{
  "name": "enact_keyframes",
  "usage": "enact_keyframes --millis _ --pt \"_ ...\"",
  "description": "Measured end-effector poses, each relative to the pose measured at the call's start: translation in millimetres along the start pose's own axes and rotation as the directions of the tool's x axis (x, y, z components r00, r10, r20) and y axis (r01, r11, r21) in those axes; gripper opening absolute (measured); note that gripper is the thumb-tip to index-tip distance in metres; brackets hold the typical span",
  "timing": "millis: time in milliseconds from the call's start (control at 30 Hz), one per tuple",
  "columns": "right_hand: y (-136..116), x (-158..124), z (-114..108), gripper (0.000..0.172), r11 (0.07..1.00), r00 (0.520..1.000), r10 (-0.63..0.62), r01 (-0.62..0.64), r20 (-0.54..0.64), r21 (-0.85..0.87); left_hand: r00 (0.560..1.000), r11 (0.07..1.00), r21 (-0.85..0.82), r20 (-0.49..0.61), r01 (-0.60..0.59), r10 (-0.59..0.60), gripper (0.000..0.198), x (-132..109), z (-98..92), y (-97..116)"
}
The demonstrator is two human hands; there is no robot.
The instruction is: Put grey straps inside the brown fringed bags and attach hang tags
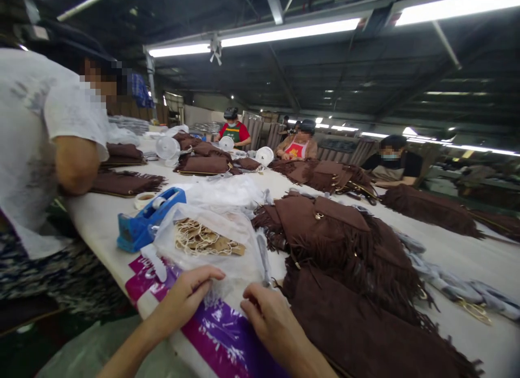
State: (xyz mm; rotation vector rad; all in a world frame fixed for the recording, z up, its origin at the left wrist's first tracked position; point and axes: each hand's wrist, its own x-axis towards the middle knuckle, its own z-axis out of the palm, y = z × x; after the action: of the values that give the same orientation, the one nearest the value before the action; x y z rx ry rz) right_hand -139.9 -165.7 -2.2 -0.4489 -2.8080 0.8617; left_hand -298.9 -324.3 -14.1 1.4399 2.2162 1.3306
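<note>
A clear plastic bag (244, 232) lies in front of me, with brown tags on pale strings (207, 238) showing in its opening. My left hand (189, 297) is at the bag's near side, its fingers stretched to the right, close to crinkled clear plastic. Across a small gap, my right hand (270, 315) has its fingers curled in at the bag's near right edge; what they hold, if anything, is hidden. Beneath both hands lies a purple and magenta printed plastic sheet (227, 334). A white serrated plastic piece (154, 261) rests beside my left wrist.
A blue tape dispenser (140, 226) stands behind the bag's left side. Brown fringed bags (320, 215) are piled to the right, and another brown bag (353, 318) lies nearer. Small white fans (265, 156) stand farther back. A person in white (49, 107) leans in at left; several others work across the table.
</note>
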Motion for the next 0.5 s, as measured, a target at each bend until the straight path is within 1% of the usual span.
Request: enact_keyframes --millis 67,100,200,267,367,433,500 --pt "-5.4 15.1 8.8 0.01 0.993 0.998 0.062 -0.064 -0.028 -0.098 0.996 0.996 0.031 -0.032 -0.084 0.085 0.029 -0.3 7.0 0.6" --pt "-6.9 21.1 11.8 0.011 0.987 0.997 0.072 -0.076 -0.031 -0.142 0.989 0.988 0.063 -0.03 -0.14 0.142 0.031 0.1 10.6 1.1" --pt "-8.7 32.7 17.2 0.014 0.966 1.0 0.026 -0.029 -0.016 -0.258 0.961 0.941 0.198 0.034 -0.275 0.274 0.034 4.0 21.3 1.7" --pt "-9.0 35.2 18.7 0.02 0.948 1.0 -0.021 0.019 -0.002 -0.317 0.953 0.908 0.29 0.077 -0.303 0.293 0.032 8.1 27.6 0.8" --pt "-8.6 32.5 17.2 0.022 0.936 0.998 -0.065 0.057 -0.01 -0.349 0.957 0.875 0.387 0.108 -0.292 0.271 0.027 13.3 33.8 -0.8" --pt "-5.9 25.7 10.5 0.019 0.954 0.999 -0.037 0.03 -0.018 -0.3 0.96 0.861 0.425 0.112 -0.278 0.255 0.025 15.3 35.6 -0.9" --pt "1.1 13.3 -3.4 0.018 0.986 0.999 0.03 -0.025 0.026 -0.166 0.961 0.851 0.446 0.108 -0.277 0.256 0.023 16.6 35.9 -0.4"
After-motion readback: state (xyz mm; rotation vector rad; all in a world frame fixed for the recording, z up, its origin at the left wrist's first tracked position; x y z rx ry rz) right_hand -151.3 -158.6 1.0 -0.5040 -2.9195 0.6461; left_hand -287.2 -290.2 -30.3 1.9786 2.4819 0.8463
